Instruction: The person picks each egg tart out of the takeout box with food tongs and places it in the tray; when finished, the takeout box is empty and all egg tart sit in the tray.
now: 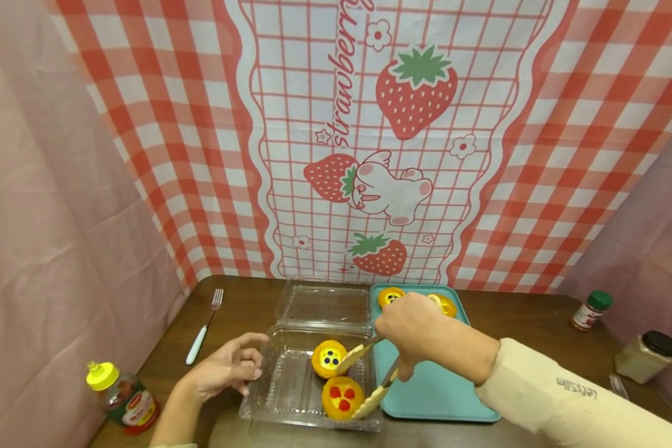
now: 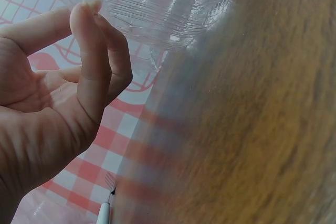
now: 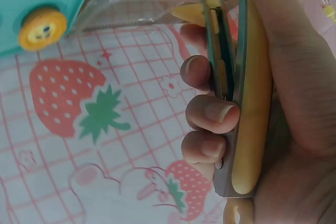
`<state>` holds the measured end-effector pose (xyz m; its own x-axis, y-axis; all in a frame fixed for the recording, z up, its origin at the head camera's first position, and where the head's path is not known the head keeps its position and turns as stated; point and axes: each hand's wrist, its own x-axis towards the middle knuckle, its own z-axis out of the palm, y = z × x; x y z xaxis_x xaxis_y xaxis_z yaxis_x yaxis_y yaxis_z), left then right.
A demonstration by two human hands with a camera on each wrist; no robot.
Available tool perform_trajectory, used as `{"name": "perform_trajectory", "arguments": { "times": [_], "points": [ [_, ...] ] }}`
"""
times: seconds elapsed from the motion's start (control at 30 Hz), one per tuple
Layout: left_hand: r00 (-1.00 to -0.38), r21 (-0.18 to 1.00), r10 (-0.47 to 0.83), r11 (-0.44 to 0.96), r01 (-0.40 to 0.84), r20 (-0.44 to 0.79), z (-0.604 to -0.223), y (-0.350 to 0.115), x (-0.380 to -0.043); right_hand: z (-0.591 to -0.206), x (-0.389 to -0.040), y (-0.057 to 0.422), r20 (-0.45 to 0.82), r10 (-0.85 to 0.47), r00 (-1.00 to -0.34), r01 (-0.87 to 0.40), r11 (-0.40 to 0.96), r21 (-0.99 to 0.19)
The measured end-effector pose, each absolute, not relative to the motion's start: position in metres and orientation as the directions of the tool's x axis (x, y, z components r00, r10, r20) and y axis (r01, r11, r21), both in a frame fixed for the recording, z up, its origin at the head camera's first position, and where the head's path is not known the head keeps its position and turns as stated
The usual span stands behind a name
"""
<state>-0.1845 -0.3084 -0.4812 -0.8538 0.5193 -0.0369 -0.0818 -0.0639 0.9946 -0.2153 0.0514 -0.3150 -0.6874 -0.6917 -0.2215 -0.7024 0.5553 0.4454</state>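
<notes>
My right hand [image 1: 411,326] grips a pair of tongs [image 3: 252,103] with cream-coloured tips, fingers wrapped round the yellow handle. Spread apart, the tips reach into an open clear plastic container [image 1: 288,386]. One tip is at the right side of a tart with dark blue dots [image 1: 330,359], the other at the lower right of a tart with red pieces [image 1: 343,398]. Both tarts sit in the container's right half. My left hand [image 1: 224,367] is beside the container's left rim, fingers loosely bent, fingertips close to the plastic in the left wrist view.
Right of the container lies a teal tray [image 1: 425,392] with tarts at its far end, partly behind my right hand. A fork [image 1: 204,330] and a yellow-capped squeeze bottle [image 1: 126,398] are on the left. A green-lidded jar [image 1: 590,311] and black-lidded jar [image 1: 646,356] stand right.
</notes>
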Motion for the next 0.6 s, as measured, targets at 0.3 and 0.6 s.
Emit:
{"name": "perform_trajectory", "arguments": {
  "times": [0.3,0.6],
  "points": [
    [-0.856,0.996,0.516,-0.054,-0.075,-0.036,-0.483,-0.309,-0.187,-0.315,-0.211,0.036,-0.228,-0.782,-0.580,-0.720,0.361,0.593],
    [-0.854,0.995,0.520,-0.069,-0.072,-0.025,-0.486,-0.310,-0.187,-0.319,-0.208,0.028,-0.231,-0.848,-0.478,-0.721,0.227,0.655]
  ]
}}
